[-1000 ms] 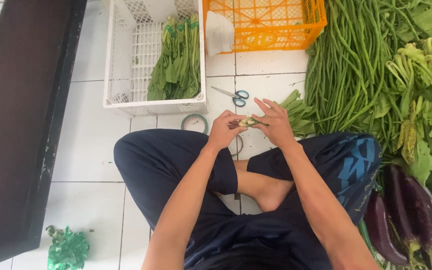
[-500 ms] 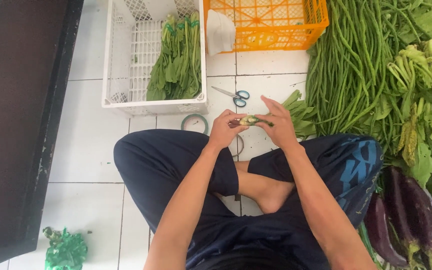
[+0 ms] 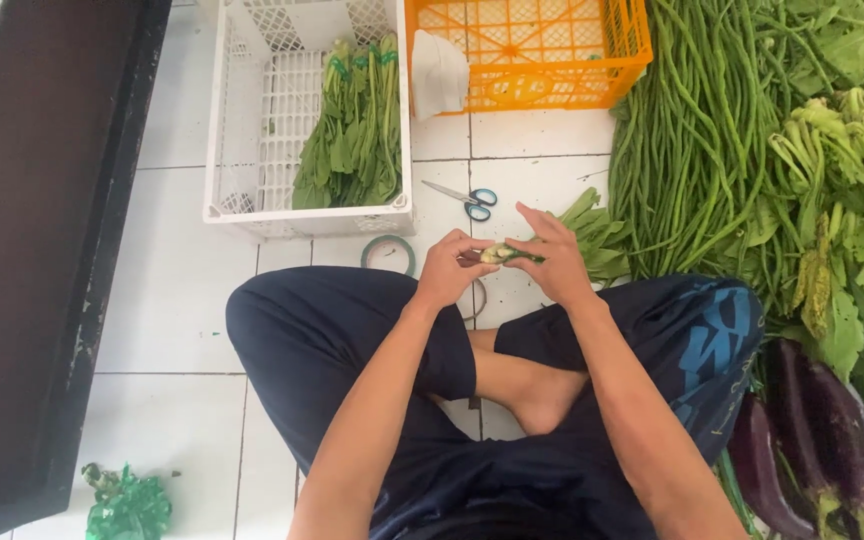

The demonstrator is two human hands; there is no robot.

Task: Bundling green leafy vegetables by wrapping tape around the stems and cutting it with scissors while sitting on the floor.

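Seated cross-legged on white tile. Left hand (image 3: 449, 270): fingers curled, pinching the pale stem ends of a small bundle of leafy greens (image 3: 592, 240). Right hand (image 3: 552, 262): thumb and lower fingers grasp the same stems just beside the left fingertips, upper fingers spread free. Bundle's leaves trail away past the right fingers, toward the long beans (image 3: 692, 150). Beyond the fingertips: scissors (image 3: 464, 198) on the floor. Roll of tape (image 3: 388, 254) just beside the left knuckles. White crate (image 3: 242, 120) with bundled greens farther off; orange crate (image 3: 542, 50) beside it.
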